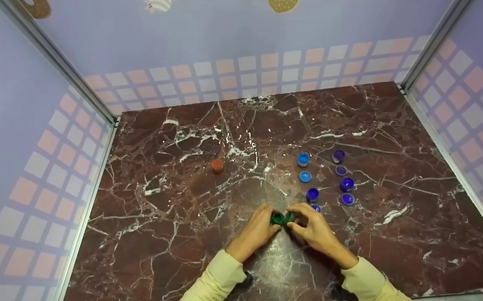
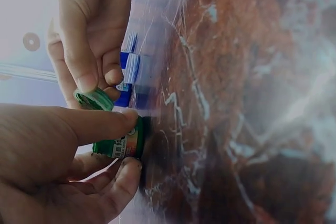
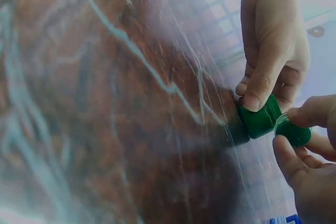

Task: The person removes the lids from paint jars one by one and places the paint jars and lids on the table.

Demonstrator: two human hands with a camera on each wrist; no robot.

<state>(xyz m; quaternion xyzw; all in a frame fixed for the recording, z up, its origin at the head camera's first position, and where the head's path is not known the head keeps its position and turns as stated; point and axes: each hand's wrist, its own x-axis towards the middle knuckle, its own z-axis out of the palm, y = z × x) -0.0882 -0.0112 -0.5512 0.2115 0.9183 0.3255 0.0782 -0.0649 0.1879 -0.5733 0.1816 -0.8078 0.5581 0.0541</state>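
Hands meet at the near middle of the counter (image 1: 191, 138), and I see both busy with one small green jar (image 1: 277, 218). My left hand (image 1: 257, 229) grips the jar between thumb and fingers, holding it down on the marble; the left wrist view shows a label band round its side (image 2: 122, 146). My right hand (image 1: 314, 229) pinches the green lid (image 1: 290, 216) by its rim, just beside the jar's mouth and tilted off it. From the right wrist view the lid (image 3: 293, 130) sits at the jar's (image 3: 259, 118) top edge; whether they touch I cannot tell.

Just beyond the right hand stand blue jars (image 1: 312, 194) and lids in two short rows, paler blue ones (image 1: 303, 159) at the far end of the left row, violet ones (image 1: 338, 156) at the far end of the right row. An orange jar (image 1: 217, 165) stands alone, well apart to the left. Tiled-pattern walls (image 1: 241, 71) close the counter in on three sides.
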